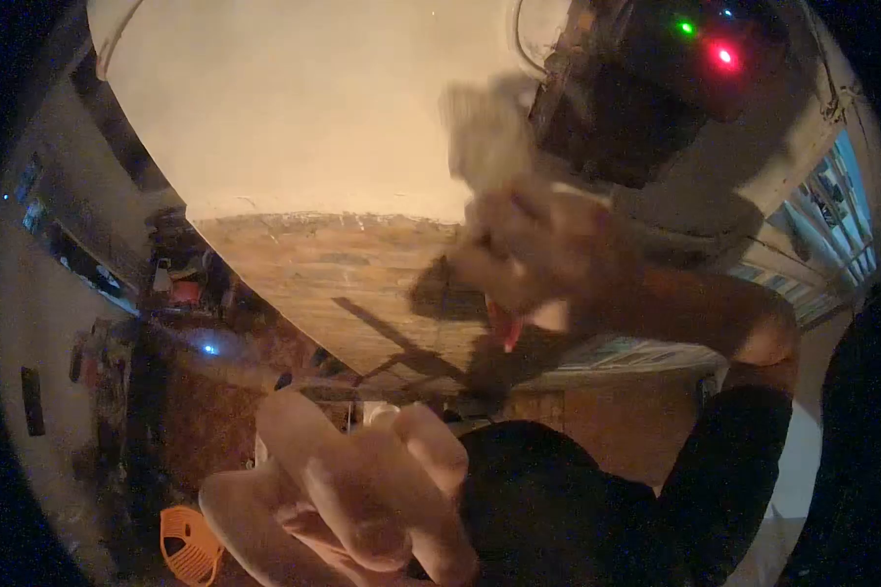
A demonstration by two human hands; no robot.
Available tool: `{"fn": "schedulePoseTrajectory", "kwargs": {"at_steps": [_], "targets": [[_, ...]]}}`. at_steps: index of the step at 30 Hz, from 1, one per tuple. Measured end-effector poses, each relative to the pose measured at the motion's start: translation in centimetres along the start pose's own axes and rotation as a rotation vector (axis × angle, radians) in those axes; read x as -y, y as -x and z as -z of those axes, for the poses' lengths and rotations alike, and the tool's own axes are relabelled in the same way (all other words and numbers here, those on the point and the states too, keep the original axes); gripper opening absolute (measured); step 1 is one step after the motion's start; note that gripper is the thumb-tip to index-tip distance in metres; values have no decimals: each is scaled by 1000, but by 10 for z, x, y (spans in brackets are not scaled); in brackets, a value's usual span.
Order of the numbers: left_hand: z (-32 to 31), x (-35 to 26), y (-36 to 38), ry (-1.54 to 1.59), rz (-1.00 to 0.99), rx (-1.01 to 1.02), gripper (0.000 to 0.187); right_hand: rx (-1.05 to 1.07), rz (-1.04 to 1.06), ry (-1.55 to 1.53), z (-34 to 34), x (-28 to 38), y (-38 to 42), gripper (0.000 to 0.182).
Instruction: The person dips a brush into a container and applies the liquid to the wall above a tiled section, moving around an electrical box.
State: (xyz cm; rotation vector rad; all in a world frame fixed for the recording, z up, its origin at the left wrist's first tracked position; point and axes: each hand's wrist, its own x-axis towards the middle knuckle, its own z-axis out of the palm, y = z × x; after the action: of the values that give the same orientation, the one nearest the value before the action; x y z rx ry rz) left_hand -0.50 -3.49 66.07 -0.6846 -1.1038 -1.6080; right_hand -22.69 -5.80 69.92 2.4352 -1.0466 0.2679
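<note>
My right hand [538,245] reaches in from the right, below a bare forearm and a dark sleeve, and is smeared by motion. Its fingers are closed round a pale, blurred thing [485,132] that sticks out above the fist; a small red piece [509,331] shows under the hand. I cannot tell what kind of thing it is. Behind it lies a broad cream surface [303,108] with a wood-grained band [303,264], on which the arm's shadow falls. Close to the camera at the bottom, my left hand [352,489] has loosely bent fingers, apart, with nothing visible in them.
A dark box-like device [617,108] with green and red lights and a cable stands at the upper right. Louvred, bluish panels [827,205] line the right side. An orange slotted plastic item [189,548] is at the lower left, near a reddish-brown floor area [206,421].
</note>
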Motion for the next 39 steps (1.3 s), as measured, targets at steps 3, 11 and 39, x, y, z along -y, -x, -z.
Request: {"fn": "schedulePoseTrajectory", "kwargs": {"at_steps": [3,11,39], "targets": [[-4,-4,-7,72,54,2,25,-120,-47,39,-7,-2,-1,22],[-11,1,6,-104,-37,6,26,-86,-57,64,-7,5,1,21],[-11,73,24,522,186,230,41,-450,-57,141,0,-15,-16,19]]}}
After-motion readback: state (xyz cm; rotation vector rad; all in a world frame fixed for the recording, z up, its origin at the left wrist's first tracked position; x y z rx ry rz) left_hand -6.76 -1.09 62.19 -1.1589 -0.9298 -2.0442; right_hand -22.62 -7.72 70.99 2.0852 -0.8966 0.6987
